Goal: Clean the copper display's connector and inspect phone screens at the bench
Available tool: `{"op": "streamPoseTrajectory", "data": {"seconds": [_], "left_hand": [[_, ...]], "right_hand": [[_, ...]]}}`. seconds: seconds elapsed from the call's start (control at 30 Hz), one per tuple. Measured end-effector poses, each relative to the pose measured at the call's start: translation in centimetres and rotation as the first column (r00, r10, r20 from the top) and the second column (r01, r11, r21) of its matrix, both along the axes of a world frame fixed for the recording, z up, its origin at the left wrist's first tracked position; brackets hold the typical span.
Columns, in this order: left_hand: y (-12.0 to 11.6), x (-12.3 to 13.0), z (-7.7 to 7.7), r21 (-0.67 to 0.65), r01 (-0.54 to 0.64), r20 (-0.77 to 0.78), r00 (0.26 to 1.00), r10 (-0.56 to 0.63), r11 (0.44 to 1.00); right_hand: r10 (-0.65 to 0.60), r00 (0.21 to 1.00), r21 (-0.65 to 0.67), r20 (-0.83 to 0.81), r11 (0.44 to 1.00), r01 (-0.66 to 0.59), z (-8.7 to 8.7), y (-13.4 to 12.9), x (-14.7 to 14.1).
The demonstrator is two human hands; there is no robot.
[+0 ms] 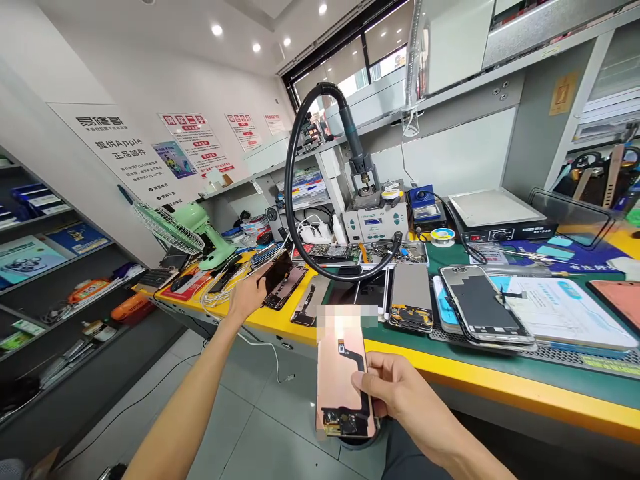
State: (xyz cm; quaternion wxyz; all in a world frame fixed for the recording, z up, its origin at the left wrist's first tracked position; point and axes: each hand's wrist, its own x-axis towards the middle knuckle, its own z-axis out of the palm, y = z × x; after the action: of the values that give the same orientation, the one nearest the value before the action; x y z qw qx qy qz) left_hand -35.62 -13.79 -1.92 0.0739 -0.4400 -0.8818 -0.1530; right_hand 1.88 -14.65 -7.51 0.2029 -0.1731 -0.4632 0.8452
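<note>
My right hand [387, 387] grips a copper-coloured phone screen panel [340, 380] by its right edge, with a black flex strip on its back, in front of the yellow bench edge. Its upper end is pixelated. Out over the bench, my left hand [249, 293] is closed on a dark phone panel [277, 275], which is tilted up above an opened phone frame [289, 290]. To the right of that frame lies a grey panel [311, 300] with a flex strip. Further right are a grey screen part [410, 293] and a large opened phone [483, 303].
A black hose [290, 173] arches over the bench from a hot-air station [375, 223]. A green fan [200, 233] and white cables [213, 297] are on the left. At the right stand a heating plate [500, 210] and a white booklet [565, 310].
</note>
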Motion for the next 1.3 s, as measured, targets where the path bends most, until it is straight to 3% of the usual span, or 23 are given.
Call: {"op": "streamPoseTrajectory", "data": {"seconds": [0.1,0.2,0.27,0.37,0.57,0.73,1.03,1.3], "left_hand": [[-0.3,-0.5,0.3,0.157,-0.034,0.186,0.982,0.004,0.987],[-0.8,-0.5,0.7,0.339,-0.112,0.416,0.908,-0.043,0.934],[-1.3,-0.3,0.9,0.456,-0.181,0.564,0.816,-0.125,0.872],[-2.8,0.8,0.8,0.577,-0.281,0.719,0.619,-0.315,0.767],[-7.0,4.6,-1.0,0.637,-0.439,0.759,0.217,-0.613,0.634],[-9.6,6.9,-2.7,0.64,-0.516,0.687,0.051,-0.725,0.57],[-11.6,7.4,-5.2,0.579,-0.548,0.656,-0.128,-0.744,0.605],[-12.2,11.2,-6.1,0.505,-0.486,0.647,-0.334,-0.685,0.714]], "right_hand": [[-0.004,1.0,-0.002,-0.002,1.0,0.004,-0.3,-0.1,0.0],[0.0,1.0,0.0,0.005,1.0,0.0,-0.4,0.0,0.0],[0.001,1.0,0.002,0.011,1.0,-0.001,-0.3,0.1,-0.1],[-0.001,1.0,-0.003,0.016,1.0,0.001,-0.3,0.1,-0.1],[0.022,1.0,-0.001,0.012,1.0,-0.022,-0.9,-0.3,0.2],[0.019,0.998,-0.025,0.054,1.0,-0.017,-0.7,-0.5,0.6],[0.012,0.999,-0.059,0.048,0.998,-0.009,-0.7,-1.0,0.4],[-0.012,1.0,-0.105,0.026,0.994,0.014,-0.7,-1.2,0.0]]}}
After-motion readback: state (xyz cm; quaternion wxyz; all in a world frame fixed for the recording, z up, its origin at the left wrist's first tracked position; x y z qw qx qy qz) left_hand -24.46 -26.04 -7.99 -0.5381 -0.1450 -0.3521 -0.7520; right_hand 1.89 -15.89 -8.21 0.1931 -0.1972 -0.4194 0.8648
